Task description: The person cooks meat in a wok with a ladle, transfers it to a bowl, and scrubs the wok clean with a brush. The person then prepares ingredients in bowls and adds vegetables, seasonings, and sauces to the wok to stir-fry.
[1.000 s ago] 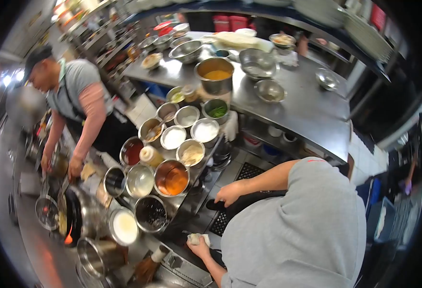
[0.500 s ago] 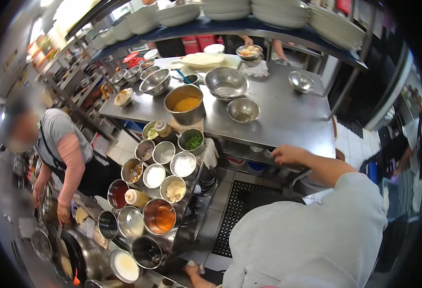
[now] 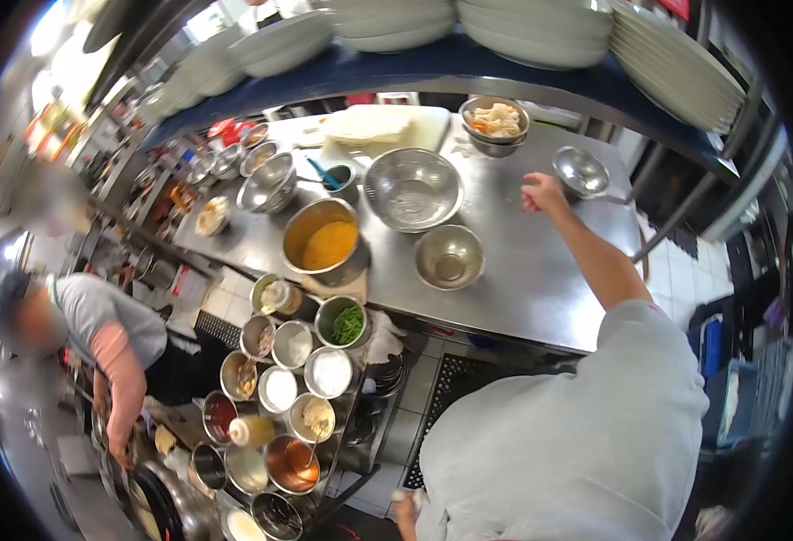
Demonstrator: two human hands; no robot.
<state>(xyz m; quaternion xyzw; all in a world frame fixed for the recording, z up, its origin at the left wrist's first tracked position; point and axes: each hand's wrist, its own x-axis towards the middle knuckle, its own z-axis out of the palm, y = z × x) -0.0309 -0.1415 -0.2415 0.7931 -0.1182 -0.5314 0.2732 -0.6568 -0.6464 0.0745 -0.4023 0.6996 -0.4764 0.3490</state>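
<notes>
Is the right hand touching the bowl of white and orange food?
Apart: the head view shows bare tabletop between the right hand and that bowl.

From the head camera, we look forward and steeply down at the steel worktop from its near side, wide and fairly close. Our grey shirt sits nearest, below the worktop; the blue shelf arcs across the view above it.
</notes>
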